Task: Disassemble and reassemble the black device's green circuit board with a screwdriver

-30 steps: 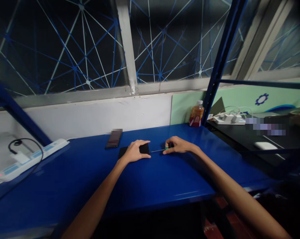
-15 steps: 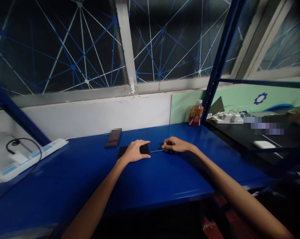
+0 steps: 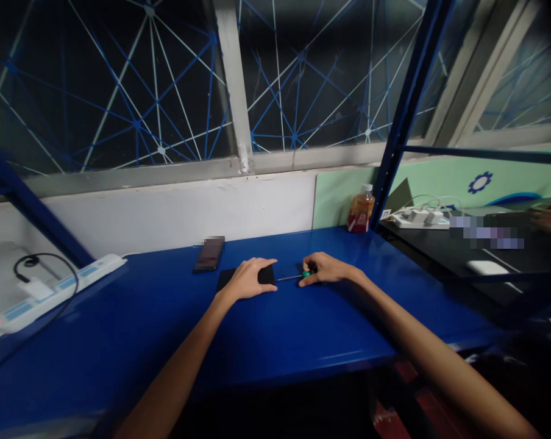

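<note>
My left hand (image 3: 249, 277) is wrapped over a flat black box-like object (image 3: 267, 274) on the blue table, thumb and fingers along its two sides. My right hand (image 3: 323, 269) has its fingers and thumb around the green and black handle of a screwdriver (image 3: 306, 274). The screwdriver lies nearly level, its thin metal shaft pointing left to the right edge of the black object. Whether its tip touches a screw there is too small to tell.
A phone (image 3: 210, 253) lies behind my left hand. A drink bottle (image 3: 361, 209) stands at the back right. A white power strip (image 3: 60, 292) with a plugged-in cable lies left. At far right, another person's hand (image 3: 550, 219) is over a black table (image 3: 481, 244).
My right fingers shifted around the screwdriver handle, closing over its top half a second ago and now parting to show the green again. My left hand and the black object stay in place.
</note>
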Tool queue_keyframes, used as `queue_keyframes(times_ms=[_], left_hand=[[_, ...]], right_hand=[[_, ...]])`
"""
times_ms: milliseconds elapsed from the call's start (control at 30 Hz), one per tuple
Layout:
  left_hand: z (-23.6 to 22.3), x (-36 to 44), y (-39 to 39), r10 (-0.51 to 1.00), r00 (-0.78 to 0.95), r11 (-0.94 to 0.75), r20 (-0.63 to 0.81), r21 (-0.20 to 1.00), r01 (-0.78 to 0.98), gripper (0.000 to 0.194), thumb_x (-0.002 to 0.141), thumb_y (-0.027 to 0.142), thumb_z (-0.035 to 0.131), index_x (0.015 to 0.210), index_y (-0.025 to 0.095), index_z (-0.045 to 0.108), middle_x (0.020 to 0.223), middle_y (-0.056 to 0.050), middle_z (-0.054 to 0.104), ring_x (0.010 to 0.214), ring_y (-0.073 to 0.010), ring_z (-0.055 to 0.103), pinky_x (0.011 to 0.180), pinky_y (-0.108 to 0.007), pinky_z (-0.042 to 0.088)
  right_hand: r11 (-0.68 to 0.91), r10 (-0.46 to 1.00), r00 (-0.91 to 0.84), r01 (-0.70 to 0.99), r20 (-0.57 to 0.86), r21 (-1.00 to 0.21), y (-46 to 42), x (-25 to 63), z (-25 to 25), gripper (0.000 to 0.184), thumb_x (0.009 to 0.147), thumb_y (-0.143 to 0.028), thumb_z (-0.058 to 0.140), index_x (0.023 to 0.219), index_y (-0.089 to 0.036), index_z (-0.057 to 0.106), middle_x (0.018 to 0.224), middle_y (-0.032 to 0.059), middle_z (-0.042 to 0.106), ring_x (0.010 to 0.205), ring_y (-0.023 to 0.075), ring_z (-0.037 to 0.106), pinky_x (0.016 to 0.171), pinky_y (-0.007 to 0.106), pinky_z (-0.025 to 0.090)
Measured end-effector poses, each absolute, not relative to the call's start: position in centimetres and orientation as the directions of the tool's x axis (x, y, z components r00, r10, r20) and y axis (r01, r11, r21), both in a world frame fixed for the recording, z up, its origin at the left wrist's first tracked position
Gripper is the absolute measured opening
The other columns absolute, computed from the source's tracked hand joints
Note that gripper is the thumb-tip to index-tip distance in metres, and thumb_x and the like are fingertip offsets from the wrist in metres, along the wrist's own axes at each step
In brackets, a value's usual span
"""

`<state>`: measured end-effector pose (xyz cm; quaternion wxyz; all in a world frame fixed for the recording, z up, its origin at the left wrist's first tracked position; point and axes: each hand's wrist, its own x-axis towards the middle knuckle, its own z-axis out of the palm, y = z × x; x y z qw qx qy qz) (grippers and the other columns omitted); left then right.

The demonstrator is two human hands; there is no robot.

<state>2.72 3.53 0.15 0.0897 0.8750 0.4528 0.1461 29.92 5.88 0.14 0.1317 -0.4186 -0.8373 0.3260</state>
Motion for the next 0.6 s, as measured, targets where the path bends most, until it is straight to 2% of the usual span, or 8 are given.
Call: queue_keyframes(times_ms=[67, 167, 233, 333, 467, 600], left_hand=[[0.19, 2.74, 3.55, 0.815, 0.553, -0.579, 0.172, 0.284, 0.765, 0.071, 0.072, 0.058, 0.065, 0.134, 0.032, 0.044, 0.13, -0.008, 0.055, 0.115, -0.0314, 0.051, 0.095, -0.045, 0.041], [0.23, 2.83, 3.54, 0.812, 0.557, -0.583, 0.175, 0.28, 0.763, 0.071, 0.072, 0.057, 0.066, 0.135, 0.032, 0.044, 0.13, -0.008, 0.055, 0.115, -0.0311, 0.051, 0.095, -0.044, 0.041], [0.25, 2.89, 3.48, 0.812, 0.557, -0.583, 0.176, 0.279, 0.763, 0.071, 0.072, 0.056, 0.066, 0.135, 0.031, 0.044, 0.13, -0.008, 0.055, 0.115, -0.0311, 0.051, 0.095, -0.044, 0.04], [0.31, 2.93, 3.38, 0.813, 0.557, -0.581, 0.17, 0.28, 0.764, 0.07, 0.073, 0.056, 0.066, 0.135, 0.031, 0.044, 0.13, -0.008, 0.055, 0.115, -0.0314, 0.051, 0.095, -0.045, 0.04], [0.38, 2.89, 3.37, 0.814, 0.559, -0.58, 0.157, 0.273, 0.768, 0.07, 0.073, 0.057, 0.064, 0.135, 0.031, 0.043, 0.131, -0.008, 0.054, 0.116, -0.032, 0.051, 0.095, -0.046, 0.039], [0.29, 2.84, 3.51, 0.811, 0.564, -0.584, 0.155, 0.27, 0.765, 0.071, 0.074, 0.058, 0.063, 0.136, 0.032, 0.042, 0.133, -0.008, 0.053, 0.118, -0.0322, 0.049, 0.095, -0.047, 0.04]], right_hand=[[0.41, 0.776, -0.624, 0.609, -0.091, -0.679, 5.83, 29.86, 0.03, 0.046, 0.062, -0.059, 0.071, 0.076, -0.018, 0.053, 0.058, -0.0037, 0.055, 0.045, 0.0096, 0.046, 0.046, 0.022, 0.032], [0.467, 0.782, -0.623, 0.602, -0.014, -0.648, 5.82, 29.79, 0.03, 0.045, 0.062, -0.057, 0.072, 0.073, -0.017, 0.054, 0.058, -0.0032, 0.055, 0.049, 0.0094, 0.045, 0.048, 0.022, 0.031], [0.491, 0.784, -0.62, 0.593, 0.028, -0.639, 5.82, 29.81, 0.18, 0.043, 0.069, -0.058, 0.066, 0.073, -0.016, 0.058, 0.06, -0.0017, 0.056, 0.052, 0.0098, 0.045, 0.049, 0.023, 0.031], [0.486, 0.777, -0.629, 0.583, 0.017, -0.651, 5.88, 30.0, 0.47, 0.046, 0.079, -0.059, 0.054, 0.073, -0.014, 0.064, 0.059, 0.0001, 0.057, 0.052, 0.0105, 0.045, 0.05, 0.024, 0.031], [0.515, 0.775, -0.631, 0.604, 0.029, -0.609, 6.11, 30.32, 0.57, 0.048, 0.073, -0.061, 0.059, 0.062, -0.015, 0.064, 0.055, -0.0022, 0.052, 0.051, 0.0094, 0.038, 0.05, 0.024, 0.028], [0.528, 0.771, -0.636, 0.603, 0.04, -0.598, 6.24, 30.29, 0.4, 0.043, 0.065, -0.058, 0.068, 0.067, -0.016, 0.064, 0.058, -0.0031, 0.054, 0.052, 0.0097, 0.041, 0.05, 0.023, 0.028]])
